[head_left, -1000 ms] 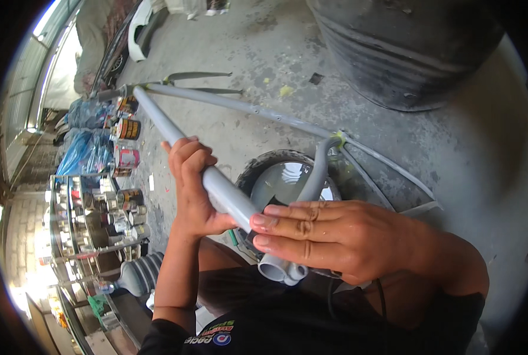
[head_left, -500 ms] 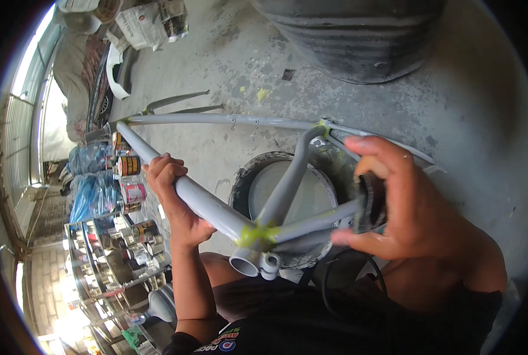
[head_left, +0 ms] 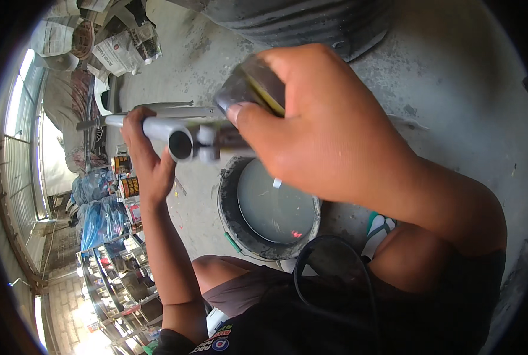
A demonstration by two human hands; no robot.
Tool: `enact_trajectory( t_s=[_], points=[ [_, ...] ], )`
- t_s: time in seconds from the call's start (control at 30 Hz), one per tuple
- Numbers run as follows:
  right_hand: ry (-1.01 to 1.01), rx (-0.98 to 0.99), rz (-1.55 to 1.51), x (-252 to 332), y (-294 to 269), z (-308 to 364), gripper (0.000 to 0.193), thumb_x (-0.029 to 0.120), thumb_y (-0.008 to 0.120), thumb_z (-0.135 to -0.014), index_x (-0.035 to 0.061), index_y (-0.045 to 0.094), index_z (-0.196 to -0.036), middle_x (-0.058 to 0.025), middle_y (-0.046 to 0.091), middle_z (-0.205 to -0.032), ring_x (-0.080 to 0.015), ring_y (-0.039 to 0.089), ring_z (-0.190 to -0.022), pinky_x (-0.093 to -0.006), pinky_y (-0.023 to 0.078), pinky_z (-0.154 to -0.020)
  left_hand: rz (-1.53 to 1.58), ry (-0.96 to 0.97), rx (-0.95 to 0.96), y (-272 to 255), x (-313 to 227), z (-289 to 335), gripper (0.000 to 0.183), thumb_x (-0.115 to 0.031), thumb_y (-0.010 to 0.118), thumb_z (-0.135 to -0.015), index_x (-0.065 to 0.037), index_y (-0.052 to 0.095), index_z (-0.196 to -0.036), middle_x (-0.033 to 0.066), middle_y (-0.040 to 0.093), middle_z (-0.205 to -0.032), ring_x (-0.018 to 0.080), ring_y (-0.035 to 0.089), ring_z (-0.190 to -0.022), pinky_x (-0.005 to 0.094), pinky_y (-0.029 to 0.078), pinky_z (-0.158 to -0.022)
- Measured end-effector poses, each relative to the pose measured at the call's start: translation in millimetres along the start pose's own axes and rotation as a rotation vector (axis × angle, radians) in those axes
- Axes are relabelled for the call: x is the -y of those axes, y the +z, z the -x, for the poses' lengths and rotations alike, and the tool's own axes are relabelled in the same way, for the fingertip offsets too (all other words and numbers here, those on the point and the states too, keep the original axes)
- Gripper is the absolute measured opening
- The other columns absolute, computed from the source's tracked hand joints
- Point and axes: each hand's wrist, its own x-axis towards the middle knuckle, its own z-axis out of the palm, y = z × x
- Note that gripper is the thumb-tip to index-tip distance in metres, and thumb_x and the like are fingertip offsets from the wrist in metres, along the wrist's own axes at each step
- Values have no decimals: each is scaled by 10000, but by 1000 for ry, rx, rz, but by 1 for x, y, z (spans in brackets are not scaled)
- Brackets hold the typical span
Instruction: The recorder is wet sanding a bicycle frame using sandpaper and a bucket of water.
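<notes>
My left hand [head_left: 150, 168] is wrapped round a tube of a grey bicycle frame [head_left: 156, 126], near its open round bottom-bracket end. The frame is lifted and turned so that this end faces me. My right hand [head_left: 335, 130] is closed on a dark folded sheet that looks like sandpaper [head_left: 240, 83], with a yellowish streak along it. That hand is above the frame and hides much of it; whether the sheet touches a tube I cannot tell. Below the frame stands a black bucket [head_left: 224, 207] of cloudy grey water [head_left: 270, 207], with a small red bit in it.
A large dark ribbed drum [head_left: 293, 23] stands at the far side. To the left are paint cans [head_left: 129, 187], blue plastic bags [head_left: 101, 223] and a crowded shelf rack [head_left: 122, 275]. Newspaper sheets [head_left: 117, 52] lie far left. My sandalled foot [head_left: 379, 229] is right of the bucket.
The frame has been raised and rotated, its bottom-bracket end moving up and left. My right hand has moved up and left with the sheet, away from the rear tubes. More of the bucket shows.
</notes>
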Motion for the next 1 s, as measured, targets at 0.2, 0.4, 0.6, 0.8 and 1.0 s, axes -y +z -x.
enact_trajectory(
  t_s=[0.2, 0.4, 0.6, 0.8, 1.0],
  points=[
    [112, -243, -79, -8, 3, 2, 242, 147, 692, -859, -85, 647, -807, -303, 663, -779, -472, 680, -763, -496, 541, -733, 40, 93, 19, 20, 12, -44, 669, -531, 665, -909, 16, 508, -1260, 193, 532, -1129, 366, 484, -1114, 464, 355, -1029],
    [-69, -349, -155, -16, 13, -24, 145, 55, 653, -888, -85, 623, -865, -199, 652, -699, -362, 674, -690, -434, 498, -664, 43, 69, 20, 26, 7, -62, 646, -529, 693, -899, 6, 549, -1231, 190, 560, -1115, 357, 498, -1098, 450, 359, -1006],
    [-103, -530, 138, 4, 29, -19, 108, 24, 633, -880, -70, 598, -839, -220, 632, -700, -314, 646, -648, -415, 471, -636, -8, 46, 60, 23, 9, -63, 664, -566, 662, -909, -3, 545, -1240, 189, 574, -1163, 350, 506, -1153, 479, 346, -1055],
    [-184, -518, 307, 1, 19, -22, 125, 19, 625, -866, -70, 561, -804, -286, 573, -723, -431, 617, -691, -470, 435, -639, -27, -86, 107, 25, -11, -72, 591, -467, 678, -904, 18, 509, -1195, 209, 527, -1112, 372, 508, -1188, 516, 374, -1069],
    [-183, -595, 263, -19, 24, -34, 155, 47, 623, -880, -94, 594, -822, -301, 620, -756, -443, 648, -738, -479, 459, -675, -37, -7, 105, 27, -3, -79, 712, -605, 638, -927, 29, 492, -1217, 216, 504, -1087, 355, 484, -1116, 458, 379, -1000]
  ],
)
